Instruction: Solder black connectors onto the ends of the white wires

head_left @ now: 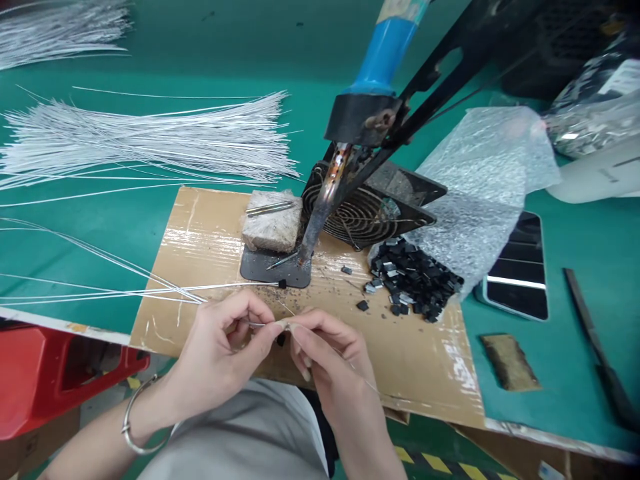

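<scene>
My left hand [230,347] is closed, its thumb and forefinger pinching a thin white wire. Beside it my right hand [333,353] is closed too, with a thin silvery wire [370,385] running through its fingers. The fingertips of both hands meet over the cardboard, so the exact point of contact is hidden. A small black piece [281,340] shows just below the left fingertips. Several white wires [165,291] trail off left, one ending in a black piece [283,284]. Ahead of the hands, a soldering iron [325,207] on a stand points down at a dark pad [255,267].
A cardboard sheet [200,220] covers the table's front. On it are a wrapped block [273,227], a fan [360,213] and a heap of black pieces [415,280]. A bundle of white wires [150,140] lies left; bubble wrap [480,180], a phone [520,267] and a dark-handled tool [595,340] lie right.
</scene>
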### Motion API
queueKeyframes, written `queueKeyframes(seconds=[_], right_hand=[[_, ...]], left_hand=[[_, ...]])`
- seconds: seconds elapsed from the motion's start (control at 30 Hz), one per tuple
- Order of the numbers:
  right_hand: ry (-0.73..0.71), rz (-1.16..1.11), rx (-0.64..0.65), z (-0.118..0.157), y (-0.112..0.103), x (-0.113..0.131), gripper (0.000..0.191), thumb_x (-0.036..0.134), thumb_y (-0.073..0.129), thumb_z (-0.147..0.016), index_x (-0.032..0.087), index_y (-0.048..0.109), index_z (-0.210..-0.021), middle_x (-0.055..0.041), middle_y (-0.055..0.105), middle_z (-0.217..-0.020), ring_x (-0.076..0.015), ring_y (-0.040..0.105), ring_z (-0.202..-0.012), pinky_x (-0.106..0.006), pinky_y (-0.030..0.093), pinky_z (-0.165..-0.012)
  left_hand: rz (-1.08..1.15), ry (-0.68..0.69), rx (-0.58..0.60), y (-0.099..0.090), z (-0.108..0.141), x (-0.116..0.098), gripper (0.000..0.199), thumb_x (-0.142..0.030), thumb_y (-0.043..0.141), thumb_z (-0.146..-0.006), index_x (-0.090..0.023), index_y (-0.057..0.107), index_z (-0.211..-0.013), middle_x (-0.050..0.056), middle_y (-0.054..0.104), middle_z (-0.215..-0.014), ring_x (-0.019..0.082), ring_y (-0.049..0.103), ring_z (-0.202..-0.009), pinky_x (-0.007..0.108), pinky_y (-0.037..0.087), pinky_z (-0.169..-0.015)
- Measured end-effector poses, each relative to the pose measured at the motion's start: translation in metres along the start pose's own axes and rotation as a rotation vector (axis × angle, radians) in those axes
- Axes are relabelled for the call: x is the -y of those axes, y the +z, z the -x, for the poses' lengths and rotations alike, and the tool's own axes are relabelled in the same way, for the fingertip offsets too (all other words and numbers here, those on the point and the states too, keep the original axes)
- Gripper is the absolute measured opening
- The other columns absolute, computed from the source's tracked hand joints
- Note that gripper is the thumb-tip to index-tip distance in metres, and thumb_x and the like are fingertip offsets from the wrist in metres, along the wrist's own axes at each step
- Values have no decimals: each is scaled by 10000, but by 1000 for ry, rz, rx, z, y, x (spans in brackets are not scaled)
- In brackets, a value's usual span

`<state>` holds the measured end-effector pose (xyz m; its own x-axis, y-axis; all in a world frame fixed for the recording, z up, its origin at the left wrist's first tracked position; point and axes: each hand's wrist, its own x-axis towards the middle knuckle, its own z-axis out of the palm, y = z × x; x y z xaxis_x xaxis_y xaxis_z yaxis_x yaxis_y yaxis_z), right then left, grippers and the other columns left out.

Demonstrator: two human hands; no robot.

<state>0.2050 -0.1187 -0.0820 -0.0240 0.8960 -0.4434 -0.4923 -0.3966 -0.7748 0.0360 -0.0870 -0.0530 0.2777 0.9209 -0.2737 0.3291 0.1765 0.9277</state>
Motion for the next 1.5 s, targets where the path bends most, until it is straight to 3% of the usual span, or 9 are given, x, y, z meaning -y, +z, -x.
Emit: queueKeyframes(seconds=[0.17, 0.27, 0.4, 0.57, 1.13, 1.23, 1.33, 1.43, 1.5], right_hand=[[8, 47, 19, 0, -4, 0, 344, 525, 887, -823, 215, 804, -701, 25, 546, -573, -75, 416, -516, -210, 286, -469], [-7, 90, 57, 1, -8, -1, 299, 521, 837, -890, 234, 841, -808, 18, 579, -621, -80, 437, -531, -224, 301, -484], [-203, 203, 21, 3, -11, -2, 227, 473, 749, -985, 288, 878, -1011, -8, 651, -765, -98, 507, -599, -244, 366, -526], [-374, 318, 20, 3, -11, -2, 195, 392, 697, -1035, 317, 877, -1044, -13, 680, -777, -111, 527, -621, -253, 416, -564], [-279, 219, 31, 2, -7, -8, 196, 435, 740, -1003, 305, 886, -1017, -3, 650, -722, -101, 501, -584, -247, 355, -504], [-266, 177, 20, 1, -11, -7, 336, 498, 628, -1056, 281, 884, -1035, -20, 666, -750, -116, 530, -587, -264, 387, -509], [-439, 258, -149, 3, -33, 4, 548, 511, 435, -1125, 243, 866, -917, -39, 699, -749, -147, 591, -598, -299, 457, -551], [-782, 578, -595, 12, -78, 24, 573, 406, 383, -1147, 234, 694, -697, -28, 662, -658, -208, 687, -718, -370, 548, -738], [-905, 707, -793, 21, -115, 39, 505, 400, 375, -1145, 238, 650, -754, -46, 705, -750, -238, 711, -808, -423, 553, -839]], left_hand=[[-18, -14, 14, -1, -1, -1, 234, -339, 651, -976, -188, 653, -799, -3, 588, -680, 133, 482, -594, 271, 304, -521], [-8, -34, 18, -1, -2, -3, 234, -345, 656, -965, -184, 652, -795, -3, 589, -678, 129, 472, -590, 268, 306, -523], [59, -91, 45, -2, -3, -8, 213, -338, 671, -933, -184, 646, -788, -13, 594, -661, 117, 449, -571, 250, 323, -519], [97, -115, 51, -1, -5, -11, 201, -334, 682, -918, -182, 651, -792, -10, 615, -665, 117, 472, -581, 240, 341, -527], [58, -102, 0, 0, -6, -10, 220, -345, 687, -922, -183, 658, -776, -5, 612, -667, 118, 491, -584, 228, 355, -518], [3, -55, -33, -1, -4, -5, 222, -345, 686, -937, -187, 663, -782, -13, 603, -668, 114, 496, -574, 221, 359, -507], [-89, -2, -92, -3, -1, 4, 204, -342, 687, -958, -194, 687, -818, -15, 620, -673, 113, 528, -566, 213, 392, -510], [-157, 2, -123, -7, 1, 16, 214, -387, 722, -940, -202, 706, -833, -1, 658, -692, 137, 591, -592, 211, 452, -522], [-171, -7, -102, -12, -2, 27, 276, -472, 752, -913, -208, 716, -841, -3, 666, -692, 143, 597, -575, 208, 475, -505]])
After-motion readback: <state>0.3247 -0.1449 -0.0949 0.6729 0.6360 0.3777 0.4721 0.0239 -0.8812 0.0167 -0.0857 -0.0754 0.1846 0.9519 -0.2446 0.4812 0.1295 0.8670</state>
